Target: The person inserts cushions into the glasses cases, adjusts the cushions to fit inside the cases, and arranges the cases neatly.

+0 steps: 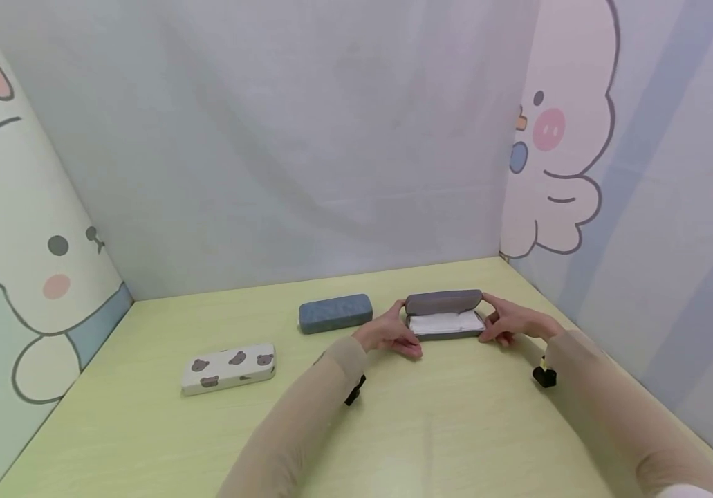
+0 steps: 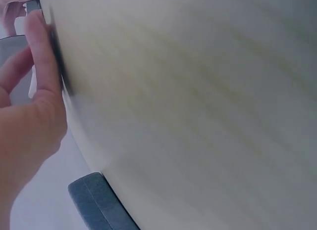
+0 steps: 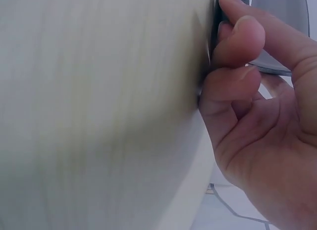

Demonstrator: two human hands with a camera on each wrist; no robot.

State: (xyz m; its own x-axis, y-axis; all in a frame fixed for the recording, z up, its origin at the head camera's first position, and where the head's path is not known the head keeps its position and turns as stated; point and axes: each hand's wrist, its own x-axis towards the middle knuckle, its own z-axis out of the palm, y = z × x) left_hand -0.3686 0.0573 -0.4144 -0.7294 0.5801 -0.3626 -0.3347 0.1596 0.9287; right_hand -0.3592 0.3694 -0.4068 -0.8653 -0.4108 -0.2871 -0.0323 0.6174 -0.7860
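Note:
A grey glasses case [image 1: 444,302] lies with its lid raised at the far right of the table, a white cloth [image 1: 446,323] inside it. My left hand [image 1: 391,333] grips its left end, one digit up at the lid and the other fingers low by the base. At the opposite end my right hand [image 1: 512,321] holds the case, a finger against the lid's corner and the thumb near the front corner. In the right wrist view, the fingers [image 3: 237,42] are curled beside the case's edge. The left wrist view shows a finger [image 2: 44,57] stretched along the case.
A blue glasses case [image 1: 335,313] sits closed to the left of my left hand. Farther left and nearer lies a white case with bear prints [image 1: 229,369]. Walls printed with cartoon animals [image 1: 555,131] border the yellow-green table [image 1: 393,429] behind and at the sides.

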